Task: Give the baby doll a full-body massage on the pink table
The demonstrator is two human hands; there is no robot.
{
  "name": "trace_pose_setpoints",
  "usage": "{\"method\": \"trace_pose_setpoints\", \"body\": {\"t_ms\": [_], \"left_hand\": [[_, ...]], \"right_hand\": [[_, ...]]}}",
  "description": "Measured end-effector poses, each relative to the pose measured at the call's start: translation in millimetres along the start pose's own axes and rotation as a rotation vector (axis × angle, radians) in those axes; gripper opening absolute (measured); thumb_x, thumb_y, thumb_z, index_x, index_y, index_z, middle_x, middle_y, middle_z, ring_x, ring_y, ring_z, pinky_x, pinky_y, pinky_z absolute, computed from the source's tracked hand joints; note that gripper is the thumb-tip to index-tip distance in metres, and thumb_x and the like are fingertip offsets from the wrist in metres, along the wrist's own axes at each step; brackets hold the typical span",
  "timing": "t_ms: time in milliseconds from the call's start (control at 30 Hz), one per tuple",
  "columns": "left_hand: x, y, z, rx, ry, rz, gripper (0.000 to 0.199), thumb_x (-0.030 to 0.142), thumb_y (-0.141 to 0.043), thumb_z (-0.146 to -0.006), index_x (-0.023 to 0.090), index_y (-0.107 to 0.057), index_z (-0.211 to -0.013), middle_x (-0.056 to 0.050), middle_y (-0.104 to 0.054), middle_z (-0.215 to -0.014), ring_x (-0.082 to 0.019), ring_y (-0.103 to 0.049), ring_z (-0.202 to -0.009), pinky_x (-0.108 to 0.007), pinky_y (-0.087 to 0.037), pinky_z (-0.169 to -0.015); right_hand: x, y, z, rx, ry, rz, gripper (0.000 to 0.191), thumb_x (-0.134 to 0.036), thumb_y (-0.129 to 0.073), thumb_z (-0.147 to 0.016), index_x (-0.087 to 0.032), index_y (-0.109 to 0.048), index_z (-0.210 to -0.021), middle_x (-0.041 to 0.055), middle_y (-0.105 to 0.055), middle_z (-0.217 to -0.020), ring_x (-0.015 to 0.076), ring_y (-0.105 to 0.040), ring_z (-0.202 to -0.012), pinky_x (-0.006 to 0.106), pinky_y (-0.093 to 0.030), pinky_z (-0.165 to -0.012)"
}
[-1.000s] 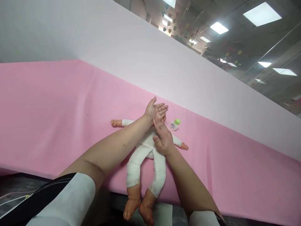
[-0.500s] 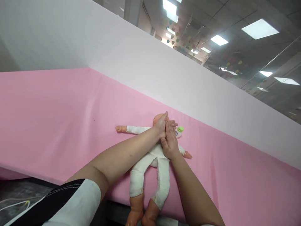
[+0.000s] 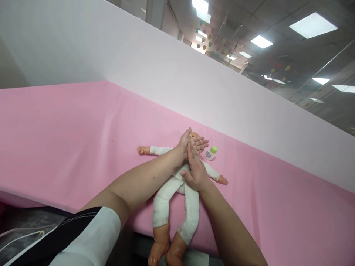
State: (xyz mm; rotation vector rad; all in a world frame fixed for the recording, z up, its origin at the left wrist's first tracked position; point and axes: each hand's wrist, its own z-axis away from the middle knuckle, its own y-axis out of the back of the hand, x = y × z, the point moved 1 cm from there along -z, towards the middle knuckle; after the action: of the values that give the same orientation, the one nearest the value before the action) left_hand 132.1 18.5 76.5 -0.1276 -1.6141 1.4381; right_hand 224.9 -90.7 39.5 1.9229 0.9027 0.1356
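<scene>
A baby doll (image 3: 162,207) with a white cloth body and orange-brown limbs lies on its back on a pink padded surface (image 3: 69,140). Above the doll's upper chest and face, my left hand (image 3: 192,143) is open, palm turned up, fingers spread to the right. My right hand (image 3: 196,168) is open too, its fingertips touching the left palm near the wrist and its thumb apart. Neither hand holds anything. The hands partly hide the doll's head and chest. Just right of them lies a small clear bottle (image 3: 210,154) with a green cap.
A white wall or partition (image 3: 166,77) rises behind the pink surface. Past it, ceiling lights and hanging coloured shapes show. White and yellow cables (image 3: 24,236) lie on the dark floor at the lower left.
Both hands have shifted slightly left, and my left fingers are now more fully spread. More of the bottle and of the doll's arm on the right shows. The view has tilted slightly.
</scene>
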Motion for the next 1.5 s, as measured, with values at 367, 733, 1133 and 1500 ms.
{"method": "trace_pose_setpoints", "body": {"t_ms": [367, 733, 1133, 1500], "left_hand": [[-16.1, 7.9, -0.6, 0.002, -0.04, 0.025, 0.077, 0.077, -0.038, -0.098, 0.011, -0.066, -0.125, -0.023, -0.074, -0.126, -0.034, -0.073, -0.117, -0.049, -0.056, -0.105], [-16.9, 36.1, 31.0, 0.308, -0.506, -0.631, 0.033, 0.048, -0.057, -0.096, 0.02, -0.069, -0.085, -0.009, -0.075, -0.092, -0.022, -0.071, -0.083, -0.037, -0.057, -0.087], [-4.5, 92.4, 62.9, 0.272, -0.683, -1.71, 0.025, 0.036, -0.052, -0.098, 0.025, -0.073, -0.103, -0.009, -0.075, -0.108, -0.029, -0.068, -0.102, -0.043, -0.052, -0.099], [-7.7, 95.6, 60.0, 0.224, -0.615, -1.765, 0.032, 0.035, -0.046, -0.101, 0.024, -0.073, -0.115, -0.01, -0.073, -0.119, -0.029, -0.067, -0.114, -0.044, -0.051, -0.107]], "right_hand": [[24.3, 2.1, -2.6, -0.004, -0.163, 0.195, 0.083, -0.066, -0.048, -0.105, -0.015, -0.032, -0.169, 0.019, -0.034, -0.174, 0.0378, -0.023, -0.166, 0.068, -0.019, -0.133], [24.5, 3.2, 9.4, 0.161, -0.025, 0.012, 0.027, -0.034, -0.056, -0.1, -0.023, -0.08, -0.106, 0.0086, -0.083, -0.108, 0.025, -0.077, -0.104, 0.044, -0.062, -0.099], [-20.1, 19.5, 37.2, -0.185, 0.201, -0.133, 0.062, -0.06, -0.051, -0.104, -0.022, -0.057, -0.154, 0.0123, -0.065, -0.152, 0.0281, -0.06, -0.144, 0.053, -0.042, -0.126], [-22.6, 16.2, 37.2, -0.406, 0.135, -0.114, 0.087, -0.078, -0.057, -0.095, -0.028, -0.044, -0.165, 0.0104, -0.048, -0.168, 0.0353, -0.038, -0.16, 0.064, -0.019, -0.134]]}}
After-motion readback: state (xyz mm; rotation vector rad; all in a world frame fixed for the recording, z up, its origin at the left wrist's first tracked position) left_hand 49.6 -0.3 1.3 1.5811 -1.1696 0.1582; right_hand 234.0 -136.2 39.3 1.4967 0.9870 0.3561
